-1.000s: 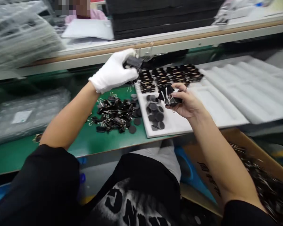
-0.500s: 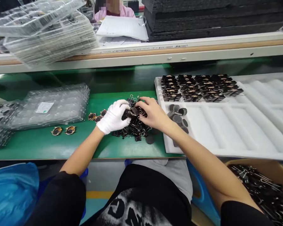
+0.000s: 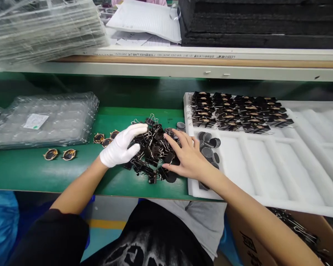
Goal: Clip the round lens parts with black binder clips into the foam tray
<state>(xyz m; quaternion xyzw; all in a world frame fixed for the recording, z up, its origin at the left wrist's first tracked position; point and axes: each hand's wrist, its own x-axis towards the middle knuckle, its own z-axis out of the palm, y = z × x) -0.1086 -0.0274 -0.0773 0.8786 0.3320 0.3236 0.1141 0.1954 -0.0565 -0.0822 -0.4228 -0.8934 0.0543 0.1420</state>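
A loose heap of black binder clips (image 3: 154, 147) with silver wire handles lies on the green tabletop (image 3: 116, 184). My left hand (image 3: 124, 145), in a white glove, is at the heap's left side with thumb and fingers apart. On the right side, my bare right hand (image 3: 187, 153) spreads its fingers and thumb around the edge of the clips. Neither hand visibly holds anything. Dark round discs (image 3: 171, 176) lie beside the heap, partly under my right hand. Several gold-rimmed round pieces (image 3: 69, 154) with dark centres sit left of my gloved hand.
At the right, a white foam tray (image 3: 261, 159) carries rows of clipped pieces (image 3: 238, 111) and grey discs (image 3: 208, 151). Clear plastic trays (image 3: 58, 118) stand at the left. A shelf (image 3: 166, 68) crosses the back. Below right is a cardboard box (image 3: 246, 236) with more clips.
My hands have moved apart and opened, leaving the binder clips spread wider on the table. The view has tilted downward and come closer.
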